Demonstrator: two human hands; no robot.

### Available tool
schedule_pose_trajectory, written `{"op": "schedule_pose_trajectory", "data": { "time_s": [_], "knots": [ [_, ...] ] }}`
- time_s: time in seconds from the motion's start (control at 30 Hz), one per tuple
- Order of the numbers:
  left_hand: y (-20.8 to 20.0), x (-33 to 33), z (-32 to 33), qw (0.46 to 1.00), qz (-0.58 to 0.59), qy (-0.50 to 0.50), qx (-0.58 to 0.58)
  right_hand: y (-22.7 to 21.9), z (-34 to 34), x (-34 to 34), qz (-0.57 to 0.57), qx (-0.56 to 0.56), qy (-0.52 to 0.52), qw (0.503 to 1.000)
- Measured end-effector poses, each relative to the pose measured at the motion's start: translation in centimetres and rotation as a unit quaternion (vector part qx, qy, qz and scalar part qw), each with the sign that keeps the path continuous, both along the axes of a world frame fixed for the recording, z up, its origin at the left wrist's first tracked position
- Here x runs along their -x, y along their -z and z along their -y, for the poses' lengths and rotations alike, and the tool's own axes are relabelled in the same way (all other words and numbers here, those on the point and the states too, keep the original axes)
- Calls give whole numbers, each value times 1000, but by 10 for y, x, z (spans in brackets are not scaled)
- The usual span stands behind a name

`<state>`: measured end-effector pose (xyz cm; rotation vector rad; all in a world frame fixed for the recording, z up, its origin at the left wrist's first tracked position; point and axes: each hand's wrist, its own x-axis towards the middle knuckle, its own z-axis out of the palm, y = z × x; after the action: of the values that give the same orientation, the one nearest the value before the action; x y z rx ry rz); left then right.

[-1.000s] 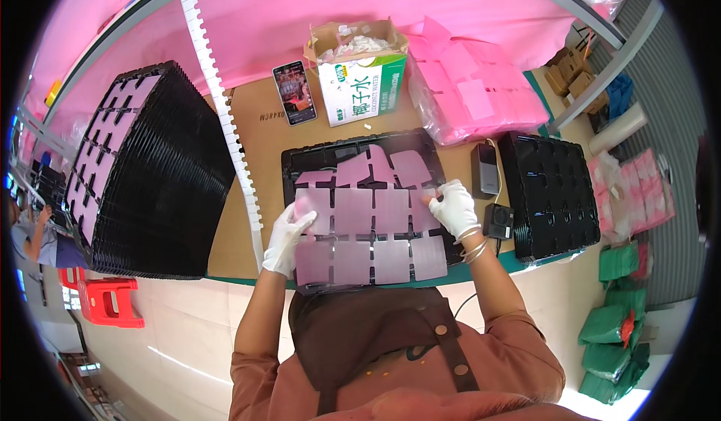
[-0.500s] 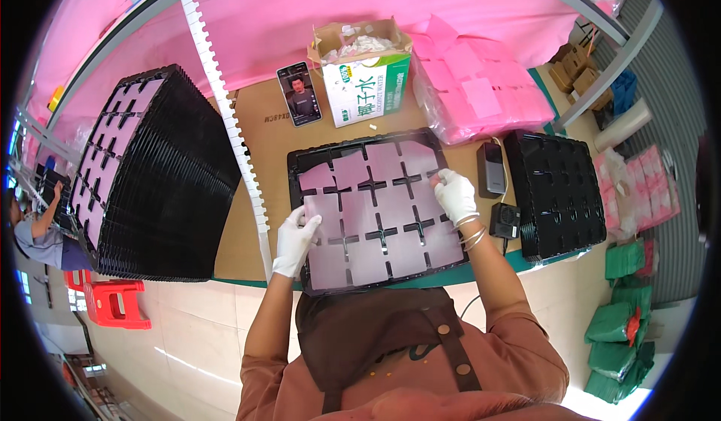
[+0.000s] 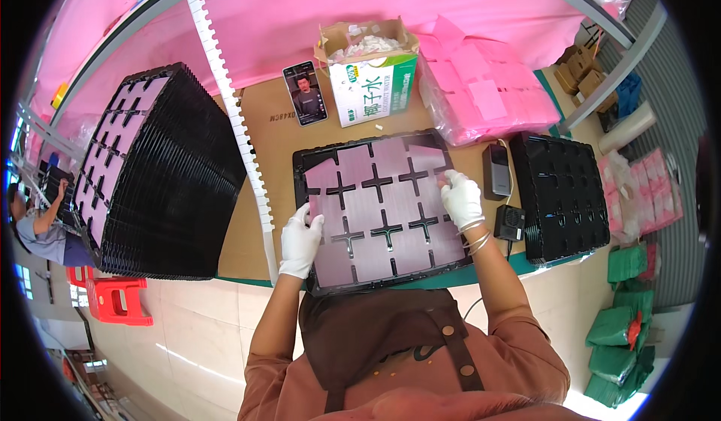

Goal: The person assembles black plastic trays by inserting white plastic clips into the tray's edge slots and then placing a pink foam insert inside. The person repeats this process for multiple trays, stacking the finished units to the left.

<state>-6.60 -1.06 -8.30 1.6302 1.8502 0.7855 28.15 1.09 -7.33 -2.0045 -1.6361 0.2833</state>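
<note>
1. Two gloved hands flat on the black tray, dead centre on the tabletop.
2. Tray has rotated since a second ago; pink sheets now sit squarer in the cells.
3. Left hand, 9 o'clock edge, fingers spread, pressing.
4. Right hand, 3 o'clock, fingertips pressing a sheet.
5. Tray stack at 9, carton at 12.

White gloves, wrist bangles, rust-orange sleeves, brown buttoned apron.
</note>
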Motion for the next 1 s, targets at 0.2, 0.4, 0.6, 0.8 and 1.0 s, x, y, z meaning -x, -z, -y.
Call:
{"op": "schedule_pose_trajectory", "data": {
  "time_s": [0.2, 0.4, 0.6, 0.8, 1.0],
  "knots": [
    [-10, -6, -11, 992, 117, -18, 47, 5, -14, -3, -55, -5, -30, 998],
    [-49, -18, 16, 964, 116, 71, -228, -54, 11, 9, 26, -194, -181, 964],
    [-18, -6, 5, 994, 102, -29, -37, -7, -2, -5, -66, -14, -28, 997],
    [-10, -7, -6, 998, -61, -18, 6, -1, -13, -5, 6, 65, 9, 998],
    [-16, -11, -3, 994, -98, -29, 33, -5, -12, -4, 24, 65, 6, 998]
  ]
}}
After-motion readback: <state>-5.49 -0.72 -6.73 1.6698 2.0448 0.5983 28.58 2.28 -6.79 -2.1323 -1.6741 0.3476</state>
